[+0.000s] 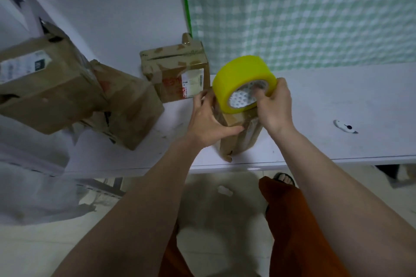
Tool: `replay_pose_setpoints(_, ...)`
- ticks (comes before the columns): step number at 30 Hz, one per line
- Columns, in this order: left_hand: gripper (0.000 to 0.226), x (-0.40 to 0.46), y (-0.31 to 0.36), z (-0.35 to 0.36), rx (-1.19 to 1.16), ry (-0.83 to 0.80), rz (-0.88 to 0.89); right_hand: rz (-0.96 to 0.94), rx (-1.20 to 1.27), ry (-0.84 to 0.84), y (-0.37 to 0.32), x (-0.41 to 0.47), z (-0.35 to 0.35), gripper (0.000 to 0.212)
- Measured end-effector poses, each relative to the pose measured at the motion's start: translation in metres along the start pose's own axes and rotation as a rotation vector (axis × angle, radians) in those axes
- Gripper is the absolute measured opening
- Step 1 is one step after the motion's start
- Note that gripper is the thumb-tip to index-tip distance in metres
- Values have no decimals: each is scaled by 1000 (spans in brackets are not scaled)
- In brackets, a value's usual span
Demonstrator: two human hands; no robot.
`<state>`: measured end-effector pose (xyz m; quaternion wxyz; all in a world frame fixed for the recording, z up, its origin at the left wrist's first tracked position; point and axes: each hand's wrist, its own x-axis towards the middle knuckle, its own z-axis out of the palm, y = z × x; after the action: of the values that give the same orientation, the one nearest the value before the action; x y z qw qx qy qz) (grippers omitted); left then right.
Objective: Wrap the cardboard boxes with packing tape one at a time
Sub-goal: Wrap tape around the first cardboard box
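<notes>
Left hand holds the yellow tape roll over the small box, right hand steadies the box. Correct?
Hands are swapped. The head view shows the right hand gripping the yellow tape roll over the small cardboard box, while the left hand steadies that box.

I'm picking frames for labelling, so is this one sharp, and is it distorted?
Head view: the hands and tape roll are fairly sharp; the boxes at left are soft and smeared; wide-angle bending curves the table edge; lighting is dim and even, with no glare.

Upright box under yellow tape roll
</notes>
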<state>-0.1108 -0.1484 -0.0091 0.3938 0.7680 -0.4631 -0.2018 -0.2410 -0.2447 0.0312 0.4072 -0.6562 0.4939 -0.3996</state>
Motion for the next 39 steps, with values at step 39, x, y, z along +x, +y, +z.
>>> replay_pose_setpoints(39,136,33,64,14,812,-321,-153,505,679,-31,40,31,-10,29)
